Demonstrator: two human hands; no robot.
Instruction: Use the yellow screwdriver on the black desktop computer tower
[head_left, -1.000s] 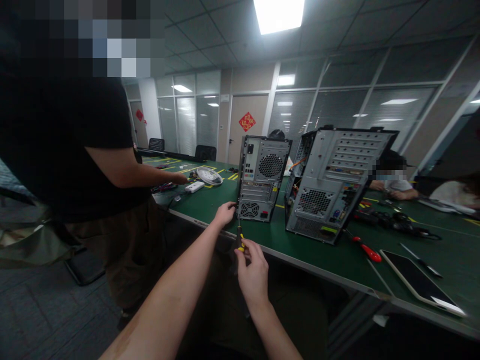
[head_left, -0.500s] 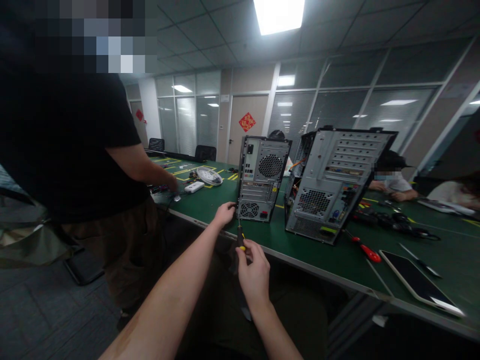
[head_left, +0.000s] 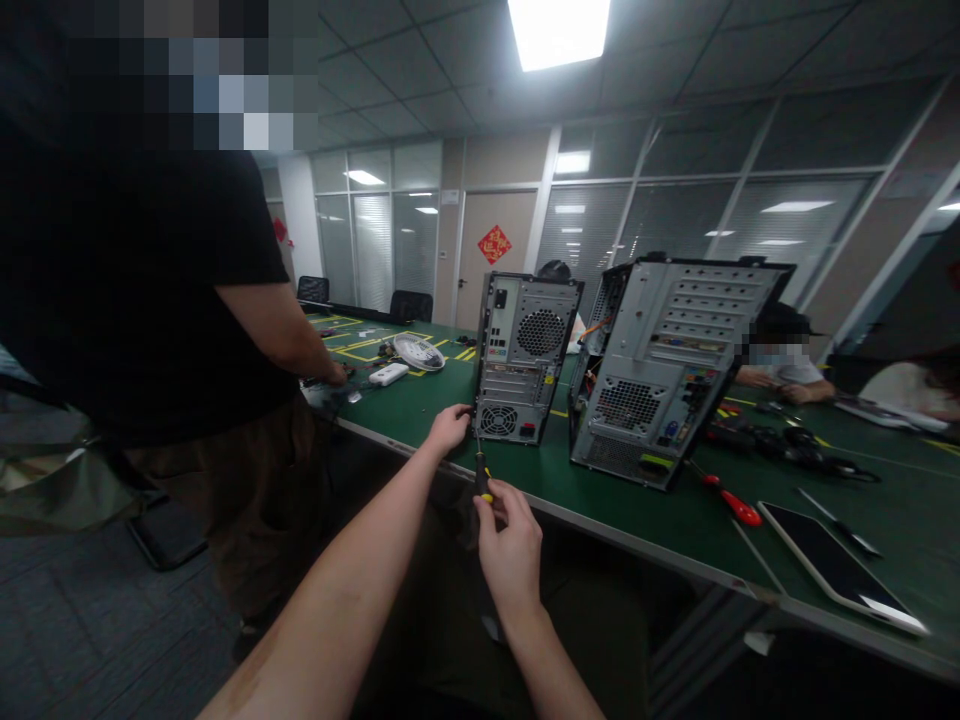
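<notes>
A black-and-yellow screwdriver (head_left: pixel 482 478) is pinched between the thumb and fingers of my right hand (head_left: pixel 511 535). Its shaft points up at the lower left corner of the smaller computer case (head_left: pixel 525 350), whose back panel faces me. At that case's lower left edge, my left hand (head_left: pixel 450 430) grips with curled fingers, their tips partly hidden. The screwdriver's tip is too small to make out against the case. A larger computer case (head_left: pixel 660 390) stands to the right, its left side open with wires showing inside.
On the green table (head_left: pixel 420 412) lie a red-handled screwdriver (head_left: pixel 739 503), a phone (head_left: pixel 832 565), a thin tool (head_left: pixel 840 522) and black cables (head_left: pixel 787 447). A white round basket (head_left: pixel 418 352) and a white power strip (head_left: pixel 388 374) are at left. A co-worker (head_left: pixel 150 320) stands close by on the left.
The co-worker's hand at left has drawn back slightly, and that person's body has shifted a little. My hands, the screwdriver and both cases look almost unmoved.
</notes>
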